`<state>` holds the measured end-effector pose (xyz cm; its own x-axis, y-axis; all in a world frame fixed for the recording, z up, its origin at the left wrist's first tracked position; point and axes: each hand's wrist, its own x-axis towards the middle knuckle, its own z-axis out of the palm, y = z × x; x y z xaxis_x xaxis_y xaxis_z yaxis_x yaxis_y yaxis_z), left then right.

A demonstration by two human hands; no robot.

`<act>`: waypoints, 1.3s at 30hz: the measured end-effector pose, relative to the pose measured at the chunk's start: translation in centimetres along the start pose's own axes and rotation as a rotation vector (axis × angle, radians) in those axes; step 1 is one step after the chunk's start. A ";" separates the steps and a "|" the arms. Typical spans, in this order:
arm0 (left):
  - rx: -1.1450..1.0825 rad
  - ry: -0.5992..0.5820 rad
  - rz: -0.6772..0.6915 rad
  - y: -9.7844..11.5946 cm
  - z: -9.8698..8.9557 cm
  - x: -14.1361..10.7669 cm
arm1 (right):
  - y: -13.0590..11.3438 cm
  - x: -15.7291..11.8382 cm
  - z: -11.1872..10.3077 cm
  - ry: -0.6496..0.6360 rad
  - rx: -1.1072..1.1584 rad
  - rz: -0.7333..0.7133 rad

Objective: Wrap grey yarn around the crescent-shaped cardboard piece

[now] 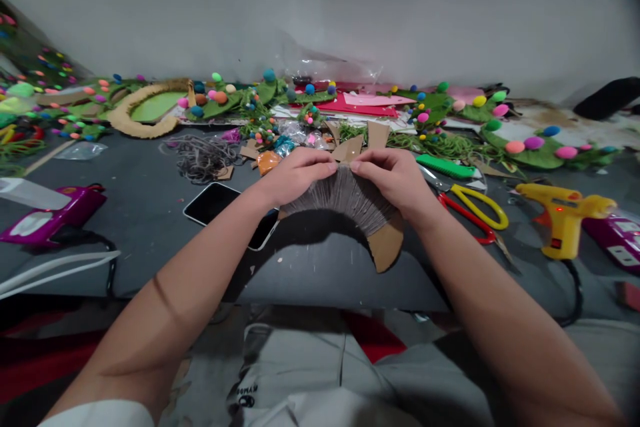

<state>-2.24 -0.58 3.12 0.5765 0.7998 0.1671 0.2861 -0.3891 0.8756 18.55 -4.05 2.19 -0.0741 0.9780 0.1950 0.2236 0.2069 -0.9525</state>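
Observation:
A curved cardboard piece wrapped in grey yarn (345,197) is held up just above the dark table. Bare brown cardboard shows at its lower right end. My left hand (303,173) pinches its upper edge from the left, thumb and fingers pressed together. From the right, my right hand (390,177) grips the same edge, its fingertips close to those of the left. Whatever lies under the fingertips is hidden. Behind my hands stand plain cardboard pieces (379,135). A smartphone (215,203) lies partly beneath my left forearm.
Scissors (475,210) with red and yellow handles and a green box cutter (447,165) lie right of my hands. Farther right stands a yellow glue gun (563,213). Loose grey yarn (200,157) is at left, near a purple power strip (55,213). Pom-pom decorations (220,103) line the wall.

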 end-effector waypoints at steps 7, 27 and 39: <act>0.037 -0.028 0.017 0.0 -0.2 0.1 | 0.0 -0.1 0.2 0.044 0.026 0.014; 0.049 0.001 0.018 -0.2 0.2 0.0 | -0.2 -0.1 0.1 0.102 0.017 0.053; 0.081 0.049 0.046 -0.6 -0.3 0.0 | 0.1 0.4 -1.8 -0.039 0.114 0.142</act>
<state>-2.64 -0.22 2.76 0.5531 0.8007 0.2302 0.3220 -0.4603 0.8273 20.29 -3.63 2.55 -0.0876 0.9949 0.0500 0.1228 0.0606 -0.9906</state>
